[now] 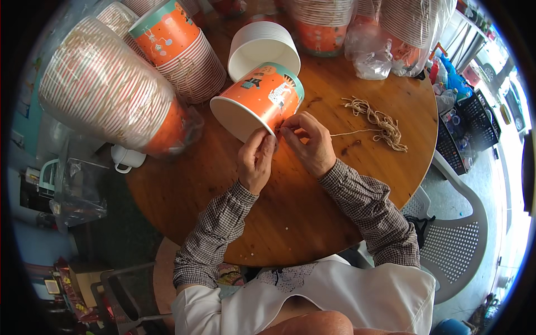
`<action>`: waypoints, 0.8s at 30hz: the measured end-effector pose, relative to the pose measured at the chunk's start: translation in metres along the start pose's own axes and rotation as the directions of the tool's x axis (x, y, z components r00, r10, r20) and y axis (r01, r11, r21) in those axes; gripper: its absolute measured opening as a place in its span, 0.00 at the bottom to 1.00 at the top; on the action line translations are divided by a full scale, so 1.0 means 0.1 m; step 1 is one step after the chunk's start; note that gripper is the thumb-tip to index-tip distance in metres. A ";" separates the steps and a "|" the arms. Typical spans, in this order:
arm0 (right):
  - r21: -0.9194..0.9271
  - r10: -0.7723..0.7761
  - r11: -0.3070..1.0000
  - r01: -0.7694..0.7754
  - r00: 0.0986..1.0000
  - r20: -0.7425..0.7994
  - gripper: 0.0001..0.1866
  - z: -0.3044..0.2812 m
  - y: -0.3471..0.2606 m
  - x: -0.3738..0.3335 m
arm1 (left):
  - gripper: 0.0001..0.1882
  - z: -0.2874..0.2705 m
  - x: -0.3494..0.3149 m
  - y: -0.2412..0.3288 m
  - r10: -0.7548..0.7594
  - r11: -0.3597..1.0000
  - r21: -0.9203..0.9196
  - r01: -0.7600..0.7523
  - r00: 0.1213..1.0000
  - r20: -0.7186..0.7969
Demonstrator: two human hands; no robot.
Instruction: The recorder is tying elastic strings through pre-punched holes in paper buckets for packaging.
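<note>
An orange paper bucket (261,99) with a teal band and cartoon figures lies tipped over on the table, its white open mouth turned toward me and to the left. My left hand (257,161) is closed in a pinch on the near edge of its rim. Close beside it, my right hand (310,144) is closed too, thumb and fingers pinching a string against the bucket's side by the rim. From there the beige string (357,133) runs right to a loose tangled bundle (388,125). Exactly how the string meets the rim is hidden by my fingers.
The round wooden table (301,223) carries plastic-wrapped bucket stacks (106,84) at left and far right. A white bucket (263,42) lies behind the one I handle. A white mug (128,158) is at the left edge. A grey plastic chair (455,245) and black crates (451,145) stand right.
</note>
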State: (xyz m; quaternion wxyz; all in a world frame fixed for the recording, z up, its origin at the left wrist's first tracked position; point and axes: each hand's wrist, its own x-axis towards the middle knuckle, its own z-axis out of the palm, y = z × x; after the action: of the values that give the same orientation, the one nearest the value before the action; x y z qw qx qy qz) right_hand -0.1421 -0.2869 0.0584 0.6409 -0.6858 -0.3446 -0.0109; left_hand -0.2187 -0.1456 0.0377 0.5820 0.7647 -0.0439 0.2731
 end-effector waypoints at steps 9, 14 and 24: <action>-0.079 -0.020 0.997 0.020 1.000 0.008 0.05 0.04 0.00 -0.02 | 0.11 0.03 -0.03 0.09 -0.093 0.987 -0.143 0.072 0.985 -0.145; -0.087 -0.076 0.993 0.073 0.997 -0.030 0.06 0.04 0.05 -0.01 | 0.10 0.05 0.00 0.05 -0.069 0.989 -0.139 0.052 0.990 -0.123; -0.064 -0.041 0.997 0.043 0.999 0.034 0.06 0.05 0.03 -0.03 | 0.09 -0.02 0.03 -0.11 0.015 1.000 -0.016 -0.016 0.994 -0.104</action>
State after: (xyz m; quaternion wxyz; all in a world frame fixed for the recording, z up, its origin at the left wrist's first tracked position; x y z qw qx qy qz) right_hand -0.1449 -0.2837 0.0538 0.6122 -0.6989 -0.3690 -0.0244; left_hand -0.2129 -0.1399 0.0301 0.5876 0.7443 -0.0217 0.3166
